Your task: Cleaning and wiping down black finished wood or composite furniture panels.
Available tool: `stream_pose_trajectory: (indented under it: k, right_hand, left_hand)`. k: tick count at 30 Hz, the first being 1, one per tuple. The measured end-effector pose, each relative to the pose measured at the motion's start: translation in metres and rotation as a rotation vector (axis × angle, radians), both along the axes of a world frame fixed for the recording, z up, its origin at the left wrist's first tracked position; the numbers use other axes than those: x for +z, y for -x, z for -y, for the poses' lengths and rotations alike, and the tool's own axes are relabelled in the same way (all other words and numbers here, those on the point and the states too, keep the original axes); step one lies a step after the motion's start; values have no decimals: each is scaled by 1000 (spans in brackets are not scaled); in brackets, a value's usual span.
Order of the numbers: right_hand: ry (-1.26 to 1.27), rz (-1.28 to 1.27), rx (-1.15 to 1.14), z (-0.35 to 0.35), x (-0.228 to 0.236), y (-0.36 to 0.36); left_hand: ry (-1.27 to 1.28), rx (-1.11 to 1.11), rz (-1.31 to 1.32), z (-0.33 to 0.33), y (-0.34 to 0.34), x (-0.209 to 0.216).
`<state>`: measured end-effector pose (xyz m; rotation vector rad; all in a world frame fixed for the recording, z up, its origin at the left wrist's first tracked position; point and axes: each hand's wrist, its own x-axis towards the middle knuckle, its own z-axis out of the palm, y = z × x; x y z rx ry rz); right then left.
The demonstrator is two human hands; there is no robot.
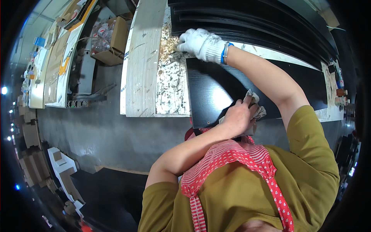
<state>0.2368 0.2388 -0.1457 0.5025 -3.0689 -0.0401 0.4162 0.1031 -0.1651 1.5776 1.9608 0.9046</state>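
Observation:
A black wood-grain panel (278, 77) lies flat across the work table, its near edge close to my body. My bare left hand (239, 116) is closed round a crumpled pale cloth (258, 108) at the panel's near edge. Across the panel reaches my right arm, with a bracelet at the wrist. My right hand (201, 44), in a white knitted glove with a blue cuff, is beyond the panel's far left corner, beside a stack of black panels (247, 23). Its fingers are curled together; whatever is under them is hidden.
The work table (174, 92) has a worn, paint-spotted top with a grey board (141, 69) along its left. Bottles (340, 83) stand at its right end. A cardboard box (116, 40) of clear plastic bottles sits farther left. Behind me at left lies a large black panel (108, 193).

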Motion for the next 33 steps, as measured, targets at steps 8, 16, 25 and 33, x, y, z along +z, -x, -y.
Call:
stream_pose_trajectory:
  k: [8, 16, 25, 33]
  right_hand:
    - [358, 95, -214, 14, 18, -50]
    - [407, 48, 152, 28, 9, -39]
    - [383, 84, -478, 43, 18, -46]
    - [405, -25, -760, 9, 6, -78]
  left_hand:
    - [19, 15, 13, 14, 42, 8]
    - [67, -29, -184, 16, 40, -3]
    - [14, -34, -149, 18, 42, -8]
    - [37, -66, -108, 18, 45, -8]
